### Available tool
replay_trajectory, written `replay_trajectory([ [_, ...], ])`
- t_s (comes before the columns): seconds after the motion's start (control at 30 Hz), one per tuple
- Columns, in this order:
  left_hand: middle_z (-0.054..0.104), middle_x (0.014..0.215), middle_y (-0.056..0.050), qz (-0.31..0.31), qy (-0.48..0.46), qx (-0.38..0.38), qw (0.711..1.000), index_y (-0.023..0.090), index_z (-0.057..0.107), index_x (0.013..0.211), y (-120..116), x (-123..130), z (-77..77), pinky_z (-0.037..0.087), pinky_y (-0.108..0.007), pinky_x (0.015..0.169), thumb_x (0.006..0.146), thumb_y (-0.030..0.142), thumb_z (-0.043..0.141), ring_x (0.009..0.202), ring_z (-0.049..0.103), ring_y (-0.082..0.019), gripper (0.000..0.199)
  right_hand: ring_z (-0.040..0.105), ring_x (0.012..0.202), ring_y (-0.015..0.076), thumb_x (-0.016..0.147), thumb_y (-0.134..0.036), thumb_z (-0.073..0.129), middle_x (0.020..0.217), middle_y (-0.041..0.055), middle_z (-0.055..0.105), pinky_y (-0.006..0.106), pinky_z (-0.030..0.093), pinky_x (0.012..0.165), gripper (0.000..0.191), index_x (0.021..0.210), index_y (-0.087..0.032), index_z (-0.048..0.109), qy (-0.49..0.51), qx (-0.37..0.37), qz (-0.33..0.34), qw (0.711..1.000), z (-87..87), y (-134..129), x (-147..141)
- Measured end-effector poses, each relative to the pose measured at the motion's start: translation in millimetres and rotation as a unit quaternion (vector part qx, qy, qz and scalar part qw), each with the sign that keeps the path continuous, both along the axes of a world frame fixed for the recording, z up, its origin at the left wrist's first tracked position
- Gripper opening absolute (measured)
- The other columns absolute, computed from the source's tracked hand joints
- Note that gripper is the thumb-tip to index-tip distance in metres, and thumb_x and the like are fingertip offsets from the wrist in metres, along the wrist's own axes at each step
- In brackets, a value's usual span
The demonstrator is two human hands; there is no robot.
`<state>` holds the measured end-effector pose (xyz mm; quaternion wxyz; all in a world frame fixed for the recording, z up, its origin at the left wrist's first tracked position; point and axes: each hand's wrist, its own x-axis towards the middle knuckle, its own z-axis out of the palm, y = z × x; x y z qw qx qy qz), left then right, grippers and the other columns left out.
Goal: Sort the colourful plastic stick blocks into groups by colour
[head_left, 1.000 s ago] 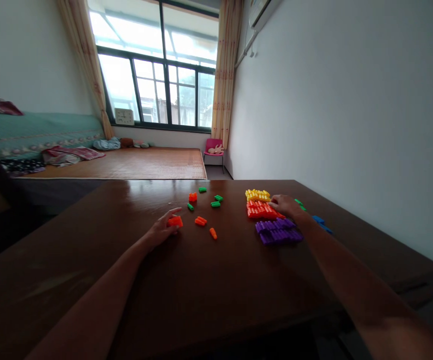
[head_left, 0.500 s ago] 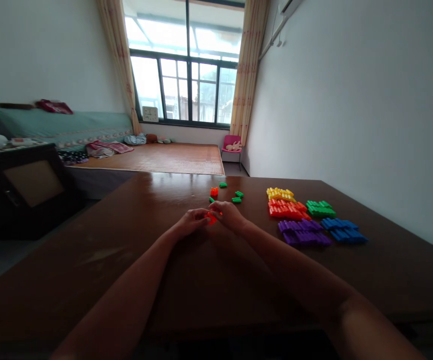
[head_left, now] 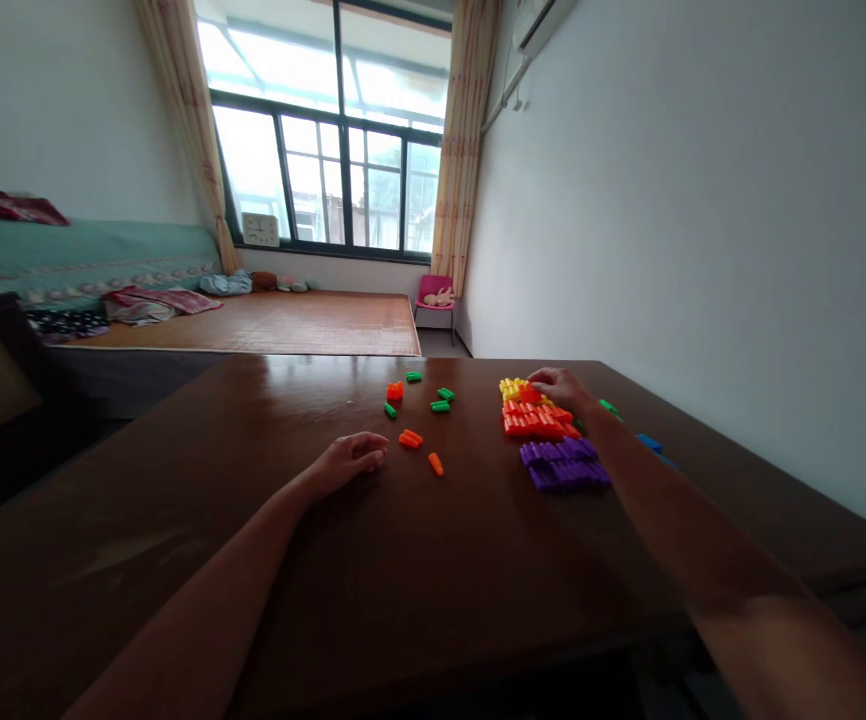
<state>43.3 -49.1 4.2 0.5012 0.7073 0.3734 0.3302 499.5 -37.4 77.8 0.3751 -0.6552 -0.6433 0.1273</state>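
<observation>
My left hand (head_left: 349, 460) rests on the brown table with its fingers loosely curled and nothing visible in them. Just right of it lie an orange plastic piece (head_left: 410, 439) and a single slim orange piece (head_left: 435, 464). My right hand (head_left: 559, 386) reaches to the sorted rows, its fingertips pinching an orange piece (head_left: 530, 393) at the border of the yellow row (head_left: 511, 388) and the orange row (head_left: 536, 420). Beyond my left hand, another orange piece (head_left: 395, 391) stands among several small green pieces (head_left: 440, 406).
Purple pieces (head_left: 564, 465) lie in front of the orange row. My right forearm partly covers the blue pieces (head_left: 650, 442) and green pieces (head_left: 608, 407). Behind the table (head_left: 373, 600) are a bed (head_left: 313, 320) and a pink chair (head_left: 435, 292).
My hands have parted. The orange pieces they held together now lie on the table, and my right hand has moved right to the rows. The view has turned slightly right.
</observation>
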Motion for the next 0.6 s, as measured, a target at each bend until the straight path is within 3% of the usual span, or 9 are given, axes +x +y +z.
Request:
replay_trajectory([
  [0.1, 0.07, 0.098, -0.007, -0.004, 0.01, 0.005, 1.0, 0.016, 0.065, 0.107, 2, 0, -0.6, 0.052, -0.031, 0.075, 0.073, 0.049, 0.073, 0.084, 0.065, -0.018, 0.048, 0.066, 0.07, 0.0164, 0.074, -0.025, 0.067, 0.079, 0.0089, 0.073, 0.025, 0.052, 0.065, 0.013, 0.079, -0.014, 0.071, -0.004, -0.065, -0.085, 0.994, -5.7, -9, 64],
  [0.2, 0.07, 0.098, -0.006, -0.003, 0.015, -0.001, 1.0, 0.017, 0.065, 0.107, 5, -1, -3.0, 0.052, -0.031, 0.075, 0.075, 0.049, 0.072, 0.085, 0.065, -0.019, 0.046, 0.064, 0.062, 0.0152, 0.068, -0.028, 0.074, 0.073, 0.0085, 0.072, 0.024, 0.051, 0.06, 0.016, 0.076, -0.014, 0.071, -0.032, -0.121, -0.137, 0.983, -19.7, -18, 93],
  [0.43, 0.07, 0.102, -0.007, -0.003, 0.009, -0.017, 1.0, 0.018, 0.066, 0.109, 9, -6, -8.0, 0.052, -0.032, 0.079, 0.076, 0.048, 0.072, 0.089, 0.065, -0.019, 0.045, 0.056, 0.049, 0.0113, 0.065, -0.031, 0.076, 0.055, 0.0029, 0.065, 0.021, 0.043, 0.049, 0.019, 0.064, -0.015, 0.067, -0.069, -0.162, -0.17, 0.97, -43.8, -10, 91],
  [0.6, 0.069, 0.099, -0.007, 0.001, 0.008, -0.015, 1.0, 0.017, 0.066, 0.107, 7, -4, -4.9, 0.052, -0.033, 0.078, 0.076, 0.048, 0.072, 0.087, 0.064, -0.019, 0.045, 0.055, 0.049, 0.0114, 0.077, -0.032, 0.064, 0.053, 0.002, 0.062, 0.021, 0.039, 0.049, 0.022, 0.062, -0.016, 0.064, -0.116, -0.15, -0.194, 0.962, -42.8, -17, 97],
])
